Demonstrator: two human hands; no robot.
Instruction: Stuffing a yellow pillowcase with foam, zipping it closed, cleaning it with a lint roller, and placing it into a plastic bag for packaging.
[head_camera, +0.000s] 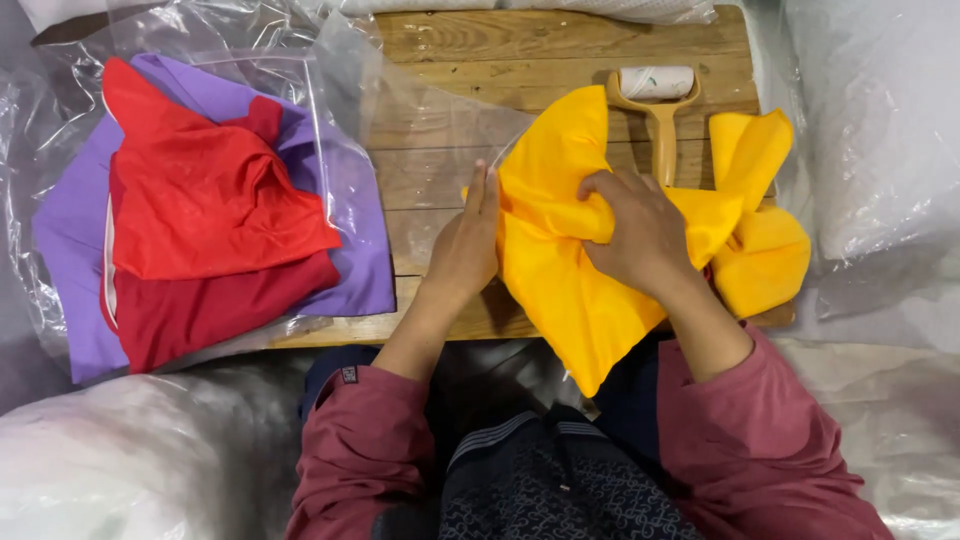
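The yellow cloth (570, 270) lies on the wooden surface (450, 60) directly in front of the person, its long axis running from the near edge, where one corner hangs over toward the lap, up and to the right. The right hand (635, 235) sits on its middle, fingers clenched into a bunched fold. The left hand (468, 245) is at the cloth's left edge, fingers straight and pressed flat against the fabric beside a clear plastic bag (430, 130); it pinches nothing that shows. So the cloth lies between both hands, the right one deeper in. A lint roller (657, 100) rests just beyond, partly under the cloth. Red cloths (210, 210) on a purple cloth (70, 230) lie well to the left.
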